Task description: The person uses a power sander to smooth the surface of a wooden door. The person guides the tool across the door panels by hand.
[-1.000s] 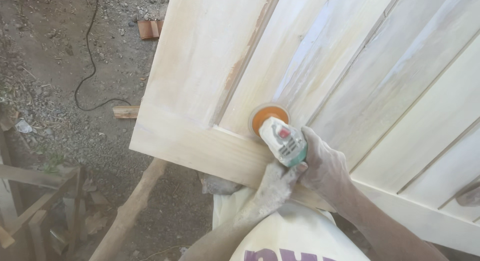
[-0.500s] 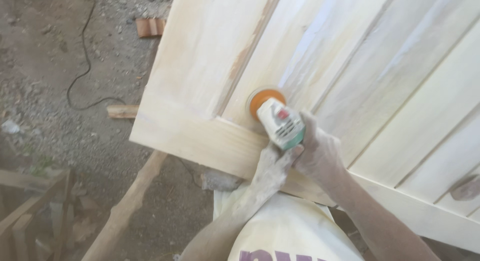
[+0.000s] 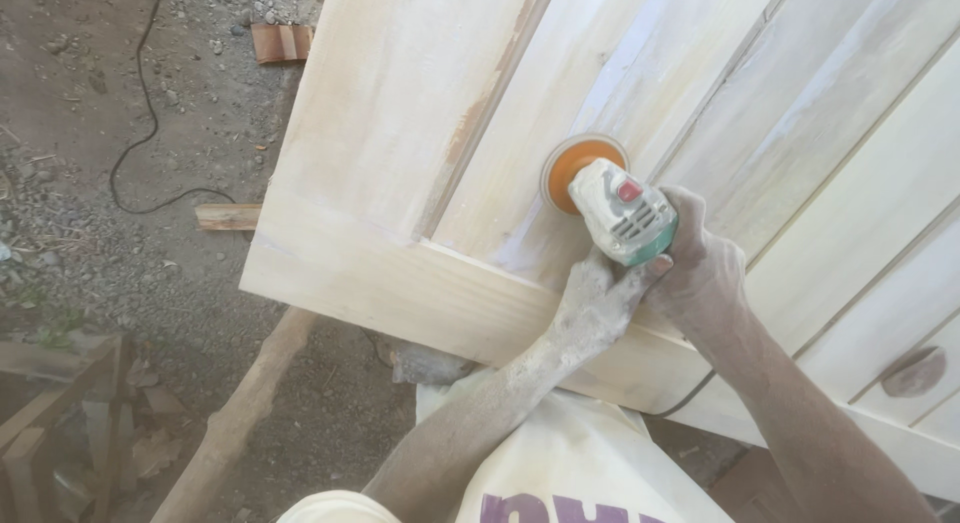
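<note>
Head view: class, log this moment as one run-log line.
left hand: steadies sander | right hand: grips sander | orange disc: on pale wooden door

Bare dirt ground [image 3: 120, 263], grey and gravelly, filled the left side of the frame. Strewn with a thin black cable [image 3: 140, 143] looping down from the top left, a reddish wood block [image 3: 278, 43] at the top, and a pale wood offcut [image 3: 228, 216] at left of centre. Crossed by a rough timber pole [image 3: 245, 408] slanting toward the bottom. Crowded at lower left by a weathered wooden frame [image 3: 60, 413].
</note>
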